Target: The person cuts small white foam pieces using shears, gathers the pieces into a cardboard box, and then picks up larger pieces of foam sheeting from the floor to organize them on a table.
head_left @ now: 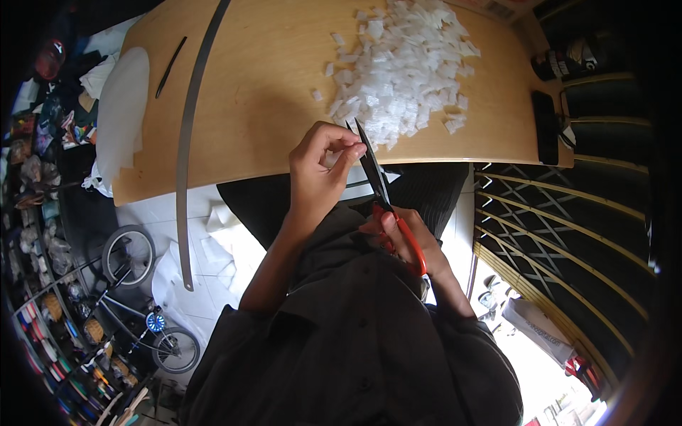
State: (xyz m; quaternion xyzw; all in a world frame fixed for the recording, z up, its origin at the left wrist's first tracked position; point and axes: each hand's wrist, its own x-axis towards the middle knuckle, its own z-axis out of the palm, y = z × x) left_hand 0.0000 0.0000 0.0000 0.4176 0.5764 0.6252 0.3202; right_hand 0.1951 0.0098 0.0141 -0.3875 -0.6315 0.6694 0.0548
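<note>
My right hand (408,238) is wrapped round the red handles of a pair of scissors (374,170). The dark blades point up and away, their tips slightly apart. Close against the blades, my left hand (317,167) is closed, thumb and fingertips pinched together. A whitish bit shows within its curled fingers, too small and covered to name. Just beyond the scissor tips, a heap of small, translucent white cut pieces (408,71) spreads over the wooden tabletop (249,92), with a few loose ones at its edges.
A long metal ruler (186,149) overhangs the table's near edge. Left of it lie a black pen (170,67) and a white sheet (122,99). A phone (545,128) rests at the right edge. A bicycle (135,312) and a folding metal gate (561,213) flank me.
</note>
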